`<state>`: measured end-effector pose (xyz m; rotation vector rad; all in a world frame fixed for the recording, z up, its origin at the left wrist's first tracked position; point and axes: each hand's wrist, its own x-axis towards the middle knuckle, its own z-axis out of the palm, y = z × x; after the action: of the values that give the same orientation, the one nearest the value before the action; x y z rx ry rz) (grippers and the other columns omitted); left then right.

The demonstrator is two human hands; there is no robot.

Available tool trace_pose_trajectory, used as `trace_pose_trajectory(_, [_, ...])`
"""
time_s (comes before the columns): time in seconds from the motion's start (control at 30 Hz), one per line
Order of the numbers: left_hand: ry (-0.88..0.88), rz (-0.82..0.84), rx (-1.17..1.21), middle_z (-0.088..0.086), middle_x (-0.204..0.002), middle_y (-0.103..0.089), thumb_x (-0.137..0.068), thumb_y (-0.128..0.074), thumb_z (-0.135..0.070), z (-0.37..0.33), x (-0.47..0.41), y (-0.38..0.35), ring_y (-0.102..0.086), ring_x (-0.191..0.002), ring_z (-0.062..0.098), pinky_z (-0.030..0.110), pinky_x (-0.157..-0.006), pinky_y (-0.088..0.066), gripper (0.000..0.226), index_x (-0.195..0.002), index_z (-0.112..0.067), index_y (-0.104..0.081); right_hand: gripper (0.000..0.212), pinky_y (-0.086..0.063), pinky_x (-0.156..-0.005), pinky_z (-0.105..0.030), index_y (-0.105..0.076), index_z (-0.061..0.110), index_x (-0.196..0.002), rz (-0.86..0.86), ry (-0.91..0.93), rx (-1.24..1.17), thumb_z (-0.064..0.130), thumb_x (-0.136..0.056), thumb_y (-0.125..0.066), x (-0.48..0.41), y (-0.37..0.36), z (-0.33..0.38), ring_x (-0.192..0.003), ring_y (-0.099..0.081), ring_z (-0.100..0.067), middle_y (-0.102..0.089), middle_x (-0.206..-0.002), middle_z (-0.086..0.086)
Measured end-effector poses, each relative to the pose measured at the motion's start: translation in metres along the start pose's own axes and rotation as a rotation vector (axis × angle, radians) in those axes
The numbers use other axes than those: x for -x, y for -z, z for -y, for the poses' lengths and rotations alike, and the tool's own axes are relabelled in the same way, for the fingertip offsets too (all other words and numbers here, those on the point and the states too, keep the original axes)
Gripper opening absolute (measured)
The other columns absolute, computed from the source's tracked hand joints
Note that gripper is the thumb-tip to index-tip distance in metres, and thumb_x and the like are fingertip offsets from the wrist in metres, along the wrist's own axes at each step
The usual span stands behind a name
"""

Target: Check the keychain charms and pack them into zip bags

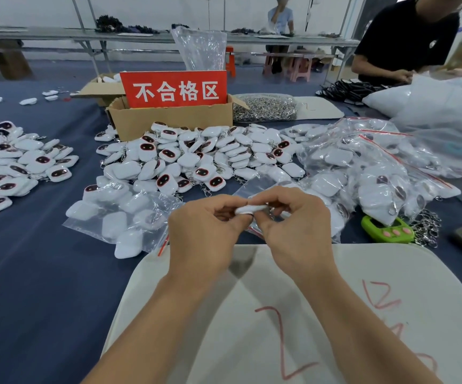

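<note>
Together, hands (248, 227) around charm (249, 209)

Red sign (173, 89) in cardboard box (169, 121) reads "不合格区"

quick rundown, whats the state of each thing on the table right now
left hand: pinching the white charm
right hand: pinching the same charm
white charm: held edge-on, above the table
cardboard box: open, red sign standing in it
zip bag: lying flat, charms inside
green clicker: lying untouched
</note>
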<state>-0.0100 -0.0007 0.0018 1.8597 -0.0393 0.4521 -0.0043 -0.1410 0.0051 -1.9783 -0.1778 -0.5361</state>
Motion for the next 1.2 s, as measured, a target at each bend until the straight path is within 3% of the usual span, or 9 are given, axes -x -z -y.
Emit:
trace_pose_trajectory(0.07, [0.087, -0.012, 0.031, -0.022, -0.072, -0.075, -0.072, -0.088, -0.015, 0.003, -0.001, 0.000, -0.072, -0.069, -0.005, 0.006, -0.063, -0.050, 0.031, -0.078, -0.044, -0.079, 0.041, -0.043, -0.072, -0.005, -0.077, 0.047, -0.093, 0.088, -0.011, 0.042, 0.008, -0.080, -0.076, 0.000, 0.001, -0.004, -0.084, -0.059, 0.007, -0.070, -0.088, 0.021])
trace_pose_trajectory(0.17, [0.253, 0.019, 0.178, -0.008, -0.076, -0.079, -0.075, -0.087, -0.016, 0.005, -0.003, 0.005, -0.074, -0.069, 0.006, 0.015, -0.062, -0.055, 0.019, -0.088, -0.029, -0.082, 0.045, -0.042, -0.075, -0.004, -0.077, 0.035, -0.114, 0.193, -0.024, 0.068, 0.007, -0.080, -0.078, 0.003, 0.000, -0.009, -0.082, -0.058, 0.014, -0.069, -0.097, 0.026])
trace_pose_trajectory(0.3, [0.362, 0.023, 0.429, 0.006, -0.083, -0.080, -0.088, -0.078, -0.014, 0.001, -0.005, 0.010, -0.074, -0.068, 0.016, 0.021, -0.061, -0.058, 0.016, -0.082, -0.026, -0.085, 0.040, -0.056, -0.089, -0.030, -0.074, 0.033, -0.122, 0.283, -0.126, -0.089, 0.017, -0.086, -0.079, 0.004, -0.005, -0.007, -0.090, -0.069, -0.005, -0.076, -0.103, 0.015])
trace_pose_trajectory(0.37, [0.358, 0.073, 0.507, 0.009, -0.089, -0.080, -0.090, -0.076, -0.018, -0.001, -0.006, 0.013, -0.076, -0.075, 0.018, 0.023, -0.065, -0.060, 0.011, -0.089, -0.025, -0.085, 0.018, -0.057, -0.088, -0.042, -0.075, 0.029, -0.112, 0.330, -0.084, -0.147, 0.023, -0.097, -0.067, 0.005, -0.007, -0.004, -0.092, -0.071, -0.016, -0.077, -0.098, 0.005])
trace_pose_trajectory(0.43, [0.312, 0.116, 0.527, 0.008, -0.090, -0.080, -0.086, -0.077, -0.020, -0.001, -0.007, 0.016, -0.075, -0.078, 0.017, 0.023, -0.071, -0.060, 0.010, -0.092, -0.023, -0.085, 0.023, -0.058, -0.076, -0.047, -0.075, 0.020, -0.093, 0.306, -0.101, -0.196, 0.028, -0.103, -0.057, 0.005, -0.006, -0.003, -0.074, -0.068, -0.022, -0.075, -0.083, -0.004])
trace_pose_trajectory(0.6, [0.209, 0.063, 0.442, 0.001, -0.069, -0.075, -0.084, -0.079, -0.012, 0.002, -0.010, 0.017, -0.062, -0.061, 0.008, 0.017, -0.063, -0.052, 0.013, -0.081, -0.023, -0.085, 0.034, -0.053, -0.063, -0.031, -0.077, 0.004, -0.090, 0.346, -0.288, -0.441, 0.019, -0.107, -0.052, -0.001, -0.001, -0.002, -0.065, -0.064, -0.019, -0.077, -0.085, -0.015])
trace_pose_trajectory(0.83, [0.201, 0.014, 0.430, 0.000, -0.071, -0.077, -0.082, -0.081, -0.008, 0.002, -0.012, 0.018, -0.067, -0.062, 0.005, 0.015, -0.060, -0.052, 0.025, -0.074, -0.032, -0.084, 0.028, -0.053, -0.059, -0.026, -0.079, 0.010, -0.083, 0.310, -0.255, -0.461, 0.015, -0.103, -0.060, -0.003, -0.004, -0.005, -0.062, -0.066, -0.015, -0.073, -0.074, -0.006])
trace_pose_trajectory(1.03, [0.173, -0.016, 0.407, 0.001, -0.068, -0.076, -0.082, -0.082, -0.006, 0.003, -0.010, 0.015, -0.065, -0.059, 0.007, 0.016, -0.057, -0.051, 0.026, -0.073, -0.030, -0.084, 0.021, -0.052, -0.056, -0.026, -0.082, 0.011, -0.085, 0.253, -0.198, -0.433, 0.012, -0.099, -0.066, -0.002, 0.000, -0.002, -0.061, -0.064, -0.015, -0.072, -0.072, -0.018])
trace_pose_trajectory(1.2, [0.120, -0.012, 0.318, -0.002, -0.078, -0.079, -0.081, -0.084, -0.008, 0.004, -0.007, 0.015, -0.073, -0.071, 0.007, 0.016, -0.066, -0.055, 0.027, -0.079, -0.035, -0.083, 0.018, -0.060, -0.071, -0.038, -0.081, 0.045, -0.087, 0.191, -0.077, -0.243, 0.029, -0.085, -0.073, 0.000, 0.003, 0.003, -0.067, -0.069, -0.012, -0.078, -0.078, 0.010])
